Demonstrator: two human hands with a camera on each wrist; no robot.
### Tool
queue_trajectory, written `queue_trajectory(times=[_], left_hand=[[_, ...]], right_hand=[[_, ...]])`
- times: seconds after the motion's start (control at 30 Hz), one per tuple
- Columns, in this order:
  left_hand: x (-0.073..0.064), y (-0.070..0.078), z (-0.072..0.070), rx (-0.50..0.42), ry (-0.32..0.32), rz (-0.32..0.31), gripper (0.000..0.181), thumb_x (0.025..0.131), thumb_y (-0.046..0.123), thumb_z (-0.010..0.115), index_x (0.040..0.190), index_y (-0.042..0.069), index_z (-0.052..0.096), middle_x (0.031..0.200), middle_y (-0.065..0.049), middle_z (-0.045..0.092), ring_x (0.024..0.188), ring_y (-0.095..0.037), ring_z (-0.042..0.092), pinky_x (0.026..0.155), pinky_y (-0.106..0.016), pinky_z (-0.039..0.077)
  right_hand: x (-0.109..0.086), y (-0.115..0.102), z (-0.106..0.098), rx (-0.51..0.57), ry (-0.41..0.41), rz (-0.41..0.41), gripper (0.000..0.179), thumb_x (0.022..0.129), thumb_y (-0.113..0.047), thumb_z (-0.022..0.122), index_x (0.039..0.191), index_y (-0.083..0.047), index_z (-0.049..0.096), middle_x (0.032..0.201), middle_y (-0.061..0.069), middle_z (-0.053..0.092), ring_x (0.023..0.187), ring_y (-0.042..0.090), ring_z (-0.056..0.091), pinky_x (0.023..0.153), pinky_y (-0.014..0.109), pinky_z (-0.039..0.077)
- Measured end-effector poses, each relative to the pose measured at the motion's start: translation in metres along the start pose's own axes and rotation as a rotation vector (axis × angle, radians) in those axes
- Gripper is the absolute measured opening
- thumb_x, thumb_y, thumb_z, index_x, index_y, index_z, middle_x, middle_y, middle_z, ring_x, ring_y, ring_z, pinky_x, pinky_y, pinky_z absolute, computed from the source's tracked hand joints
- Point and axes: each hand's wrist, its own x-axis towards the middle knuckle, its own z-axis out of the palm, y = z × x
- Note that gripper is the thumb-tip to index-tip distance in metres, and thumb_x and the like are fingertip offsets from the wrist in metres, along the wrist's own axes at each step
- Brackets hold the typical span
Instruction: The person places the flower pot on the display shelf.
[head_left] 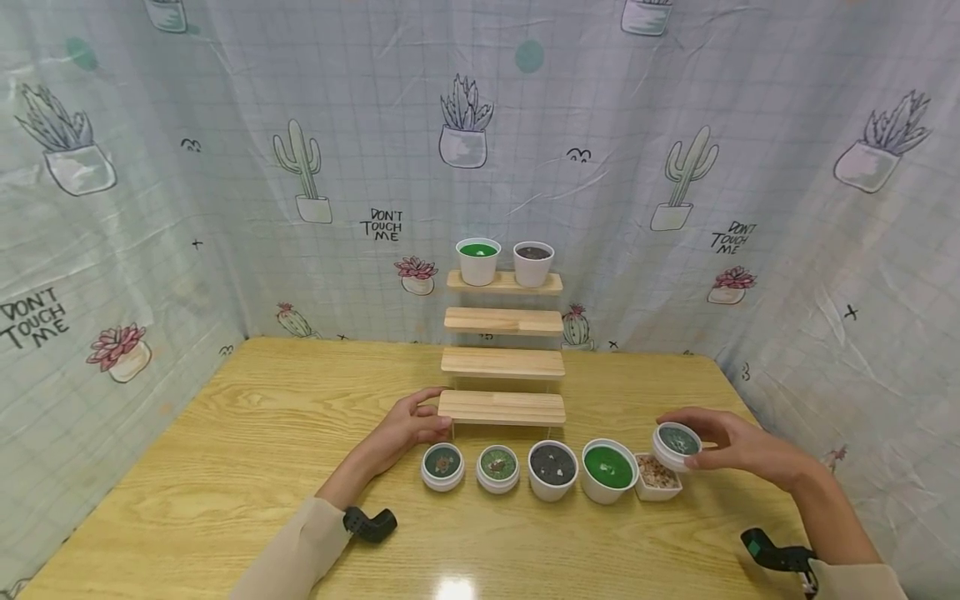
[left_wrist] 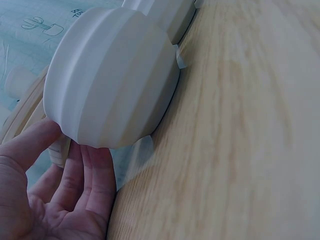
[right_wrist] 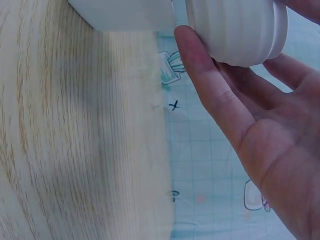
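Observation:
My right hand (head_left: 738, 446) holds a small round white ribbed pot with a dark green top (head_left: 677, 440) between thumb and fingers. This pot (right_wrist: 235, 30) is raised off the table and overlaps a square white pot of speckled gravel (head_left: 657, 478) in the head view. At the left end of the lowest step of a wooden tiered stand (head_left: 502, 407), my left hand (head_left: 405, 429) grips the board between thumb and fingers. Close in front of that hand sits another ribbed white pot (left_wrist: 110, 80), which partly hides the fingers in the left wrist view.
Along the stand's front run a dark-topped pot (head_left: 442, 466), a green speckled pot (head_left: 497, 468), a dark grey pot (head_left: 552, 469) and a bright green pot (head_left: 609, 470). On the top step stand a green pot (head_left: 478, 262) and a grey pot (head_left: 533, 264). A patterned curtain surrounds the table (head_left: 262, 417).

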Motion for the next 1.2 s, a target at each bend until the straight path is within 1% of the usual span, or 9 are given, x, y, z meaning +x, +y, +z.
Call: queue_trajectory(times=[0.23,0.5,0.57,0.63,0.73,0.83,0.93,1.03,1.2], left_hand=[[0.001,-0.001,0.000,-0.013,0.000,-0.002,0.084,0.095,0.011,0.072,0.162,0.004,0.022,0.115,-0.015,0.070,0.094,-0.018,0.072,0.088,-0.033,0.061],[0.001,-0.001,-0.001,0.001,-0.008,0.012,0.083,0.097,0.010,0.071,0.163,0.003,0.021,0.110,-0.011,0.070,0.095,-0.017,0.072,0.088,-0.032,0.061],[0.001,0.000,-0.001,0.005,-0.008,0.014,0.083,0.097,0.010,0.071,0.163,0.003,0.021,0.109,-0.010,0.070,0.095,-0.017,0.072,0.088,-0.032,0.061],[0.001,0.000,-0.001,0.005,-0.009,0.014,0.082,0.097,0.010,0.070,0.163,0.003,0.021,0.109,-0.010,0.070,0.095,-0.017,0.072,0.088,-0.032,0.061],[0.000,0.000,-0.001,-0.003,-0.007,0.010,0.080,0.097,0.009,0.070,0.162,0.005,0.024,0.111,-0.012,0.070,0.094,-0.017,0.072,0.088,-0.032,0.061],[0.001,0.000,-0.001,-0.012,0.000,0.003,0.079,0.096,0.008,0.071,0.161,0.006,0.026,0.112,-0.013,0.070,0.094,-0.017,0.072,0.087,-0.032,0.062],[0.001,-0.001,-0.001,-0.004,0.000,0.004,0.081,0.096,0.009,0.071,0.162,0.005,0.024,0.111,-0.012,0.070,0.094,-0.017,0.072,0.087,-0.031,0.061],[0.001,-0.002,-0.002,0.003,0.002,0.003,0.082,0.097,0.010,0.071,0.162,0.004,0.022,0.112,-0.012,0.070,0.095,-0.017,0.072,0.087,-0.031,0.061],[0.002,-0.002,-0.001,-0.001,0.008,-0.003,0.082,0.096,0.010,0.071,0.162,0.005,0.023,0.112,-0.013,0.069,0.096,-0.018,0.072,0.088,-0.032,0.061]], right_hand=[[0.004,-0.005,0.005,-0.043,0.034,0.034,0.053,0.099,-0.007,0.063,0.149,0.001,0.048,0.135,-0.016,0.062,0.120,-0.005,0.057,0.090,0.020,0.051],[0.011,-0.010,0.005,-0.085,0.068,0.037,0.052,0.099,-0.010,0.065,0.148,-0.001,0.050,0.140,0.008,0.062,0.120,-0.006,0.058,0.090,0.021,0.052],[0.013,-0.010,0.005,-0.094,0.075,0.031,0.052,0.099,-0.010,0.066,0.148,0.000,0.050,0.141,0.010,0.062,0.121,-0.006,0.058,0.090,0.020,0.052],[0.014,-0.011,0.005,-0.096,0.080,0.029,0.053,0.099,-0.010,0.067,0.148,0.000,0.050,0.141,0.008,0.062,0.121,-0.007,0.057,0.090,0.020,0.052],[0.016,-0.011,0.005,-0.109,0.083,0.023,0.054,0.098,-0.010,0.067,0.148,0.001,0.050,0.140,0.008,0.062,0.120,-0.006,0.058,0.090,0.021,0.052],[0.019,-0.016,0.005,-0.109,0.083,0.019,0.053,0.098,-0.010,0.067,0.148,0.000,0.050,0.142,0.013,0.061,0.120,-0.006,0.058,0.090,0.021,0.052],[0.023,-0.021,0.005,-0.116,0.086,0.002,0.054,0.098,-0.011,0.068,0.147,0.001,0.050,0.142,0.022,0.058,0.119,-0.005,0.058,0.089,0.021,0.053],[0.028,-0.025,0.005,-0.103,0.096,-0.003,0.054,0.097,-0.011,0.069,0.147,0.001,0.050,0.143,0.025,0.057,0.118,-0.005,0.059,0.088,0.022,0.053],[0.037,-0.027,0.006,-0.105,0.117,-0.022,0.054,0.096,-0.011,0.071,0.146,0.000,0.051,0.142,0.024,0.057,0.118,-0.004,0.060,0.089,0.022,0.055]])
